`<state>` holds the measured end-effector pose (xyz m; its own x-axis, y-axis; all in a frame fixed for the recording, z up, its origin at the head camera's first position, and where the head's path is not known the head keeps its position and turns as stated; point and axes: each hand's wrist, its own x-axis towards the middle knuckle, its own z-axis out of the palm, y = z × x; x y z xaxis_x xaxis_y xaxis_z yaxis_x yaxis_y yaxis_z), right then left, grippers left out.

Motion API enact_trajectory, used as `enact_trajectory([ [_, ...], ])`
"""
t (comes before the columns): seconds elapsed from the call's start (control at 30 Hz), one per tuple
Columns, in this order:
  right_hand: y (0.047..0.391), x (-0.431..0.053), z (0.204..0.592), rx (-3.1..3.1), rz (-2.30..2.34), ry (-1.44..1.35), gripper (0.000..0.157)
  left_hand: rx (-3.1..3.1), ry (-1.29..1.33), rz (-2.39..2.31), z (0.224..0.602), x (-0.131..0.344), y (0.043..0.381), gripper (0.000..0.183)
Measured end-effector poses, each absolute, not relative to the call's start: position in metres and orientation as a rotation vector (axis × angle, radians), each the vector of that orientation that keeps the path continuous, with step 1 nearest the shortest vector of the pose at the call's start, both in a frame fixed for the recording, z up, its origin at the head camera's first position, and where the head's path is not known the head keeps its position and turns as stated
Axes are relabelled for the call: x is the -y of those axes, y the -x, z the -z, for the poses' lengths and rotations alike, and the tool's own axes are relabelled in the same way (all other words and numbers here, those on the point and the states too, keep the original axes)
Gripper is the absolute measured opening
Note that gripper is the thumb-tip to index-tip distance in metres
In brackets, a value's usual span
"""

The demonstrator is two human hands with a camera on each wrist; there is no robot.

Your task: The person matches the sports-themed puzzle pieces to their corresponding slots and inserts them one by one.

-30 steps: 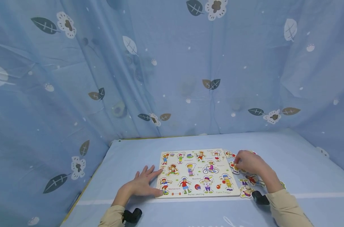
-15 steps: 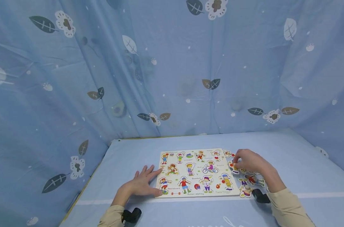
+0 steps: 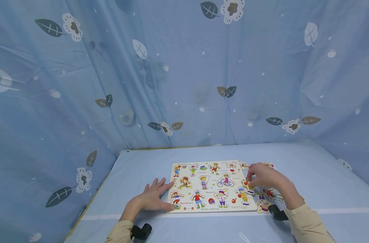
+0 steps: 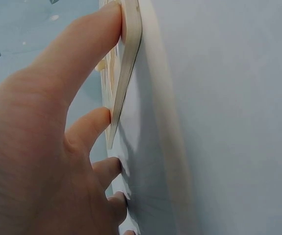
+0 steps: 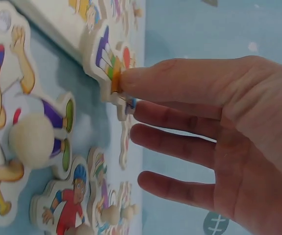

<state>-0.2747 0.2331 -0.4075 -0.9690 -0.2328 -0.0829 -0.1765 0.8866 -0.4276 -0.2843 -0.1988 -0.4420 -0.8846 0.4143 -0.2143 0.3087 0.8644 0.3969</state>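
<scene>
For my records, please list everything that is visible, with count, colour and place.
curtain: count unclear, blue, leaf-and-flower print, behind table
table: one, pale blue, white stripe, before curtain
puzzle board: one, cream, multicoloured figures, on table
held piece: one, multicoloured, by board's right edge
loose pieces: several (some hidden), multicoloured, right of board
wrist cameras: two, black, lower head view
left hand: one, bare, touching board's left edge
right hand: one, bare, pinching held piece
sleeves: two, beige, lower head view
</scene>
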Motion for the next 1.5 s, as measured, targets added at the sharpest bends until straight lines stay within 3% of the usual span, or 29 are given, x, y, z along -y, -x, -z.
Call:
enact_trajectory([
  [1.5,0.249,-0.178,0.4,-2.911,0.384,0.307,0.02,-2.724,-0.556,-0.534,0.441,0.2,0.285,0.095],
])
